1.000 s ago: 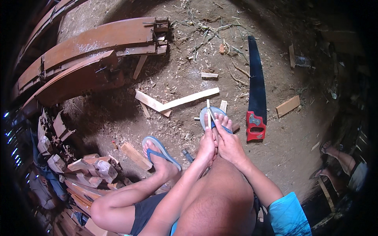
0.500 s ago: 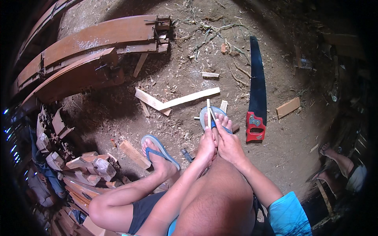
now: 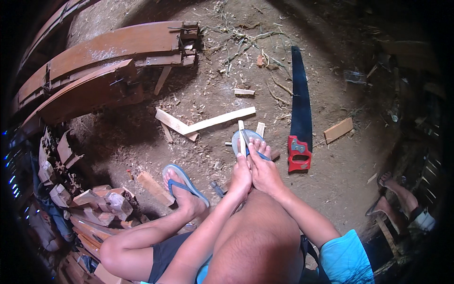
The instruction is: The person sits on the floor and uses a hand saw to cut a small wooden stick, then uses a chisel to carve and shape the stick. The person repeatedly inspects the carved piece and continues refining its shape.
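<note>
My left hand (image 3: pixel 241 177) is closed around a thin pale wooden stick (image 3: pixel 241 128), which points away from me over my sandalled foot. Against it, my right hand (image 3: pixel 266 174) is closed on a knife, its narrow blade (image 3: pixel 245 137) lying alongside the stick. The knife's handle is mostly hidden by my fingers. Both hands touch each other just past my raised knee. Under them is my foot in a grey-blue flip-flop (image 3: pixel 235 140). To the right a handsaw (image 3: pixel 301 109) with a red handle lies on the dirt floor.
Two pale wood strips (image 3: pixel 222 119) meet at an angle ahead. Brown planks (image 3: pixel 118 45) are stacked at the upper left, wood offcuts (image 3: pixel 111 203) at the lower left. A small block (image 3: pixel 338 130) lies beyond the saw. Another person's legs (image 3: pixel 399 194) show at the right.
The whole view has shifted slightly, so the floor things appear a little farther left. My right fingers now reach farther forward along the blade and stick. Both hands keep their hold.
</note>
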`<state>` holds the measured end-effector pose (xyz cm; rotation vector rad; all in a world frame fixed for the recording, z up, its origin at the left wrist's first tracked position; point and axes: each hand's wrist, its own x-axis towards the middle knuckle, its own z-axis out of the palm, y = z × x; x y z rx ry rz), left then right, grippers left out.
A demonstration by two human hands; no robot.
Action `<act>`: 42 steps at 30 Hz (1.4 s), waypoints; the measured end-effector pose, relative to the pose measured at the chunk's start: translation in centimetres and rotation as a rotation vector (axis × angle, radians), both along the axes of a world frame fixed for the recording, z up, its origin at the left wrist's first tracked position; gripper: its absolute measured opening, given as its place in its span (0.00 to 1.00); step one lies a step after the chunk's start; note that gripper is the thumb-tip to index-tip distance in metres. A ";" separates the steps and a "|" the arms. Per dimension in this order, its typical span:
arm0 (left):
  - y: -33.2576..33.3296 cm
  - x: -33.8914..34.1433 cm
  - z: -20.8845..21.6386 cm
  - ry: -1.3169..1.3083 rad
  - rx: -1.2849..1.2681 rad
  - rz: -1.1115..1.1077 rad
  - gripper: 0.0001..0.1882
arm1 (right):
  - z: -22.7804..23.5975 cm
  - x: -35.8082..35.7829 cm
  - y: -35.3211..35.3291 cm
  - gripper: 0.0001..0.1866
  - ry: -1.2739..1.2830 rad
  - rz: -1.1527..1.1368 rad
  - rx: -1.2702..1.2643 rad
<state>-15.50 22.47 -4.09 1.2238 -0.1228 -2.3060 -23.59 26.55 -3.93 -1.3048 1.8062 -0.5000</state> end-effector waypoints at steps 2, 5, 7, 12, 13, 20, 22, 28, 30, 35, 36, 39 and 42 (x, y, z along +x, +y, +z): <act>0.5 0.1 -0.8 0.029 -0.015 0.012 0.30 | 0.3 -0.1 -0.1 0.29 0.036 0.039 0.075; -0.8 -0.3 1.4 -0.037 -0.001 -0.037 0.30 | 3.4 -1.0 -2.6 0.30 -0.032 0.078 0.403; -1.2 -0.2 2.1 -0.079 0.015 -0.065 0.30 | 5.2 -1.3 -4.3 0.31 -0.087 0.107 0.622; -1.2 -0.4 2.5 -0.103 -0.007 -0.070 0.30 | 0.3 -0.3 -0.6 0.32 -0.021 0.027 0.055; -0.9 -0.3 2.0 -0.111 0.000 -0.058 0.31 | 0.0 -0.3 -0.4 0.32 -0.057 -0.003 0.001; 0.4 1.5 -0.8 -0.507 0.187 -0.382 0.29 | 1.7 -0.3 -5.8 0.33 0.171 0.179 0.375; 0.1 2.0 0.1 -0.549 0.302 -0.393 0.29 | 1.3 0.4 -4.9 0.34 0.230 0.194 0.307; -1.7 2.2 1.3 -0.432 0.359 -0.422 0.28 | 2.4 -0.7 -1.4 0.25 -0.074 -0.091 0.191; -1.7 2.1 1.3 -0.446 0.326 -0.460 0.30 | 2.2 -0.9 -1.6 0.25 -0.087 -0.093 0.206; -0.7 2.4 -0.1 -0.532 0.146 -0.579 0.35 | 0.2 -0.1 -0.8 0.29 0.014 -0.045 0.086; -0.2 2.5 -1.0 -0.566 0.105 -0.589 0.36 | 0.8 -0.1 -1.3 0.30 -0.015 -0.047 0.154; 1.3 2.2 -3.1 -0.504 -0.085 -0.464 0.36 | 2.2 -0.6 -2.5 0.30 -0.031 -0.022 0.309; 1.2 1.7 -2.7 -0.392 -0.213 -0.396 0.35 | 1.9 -0.7 -2.5 0.29 0.051 0.043 0.334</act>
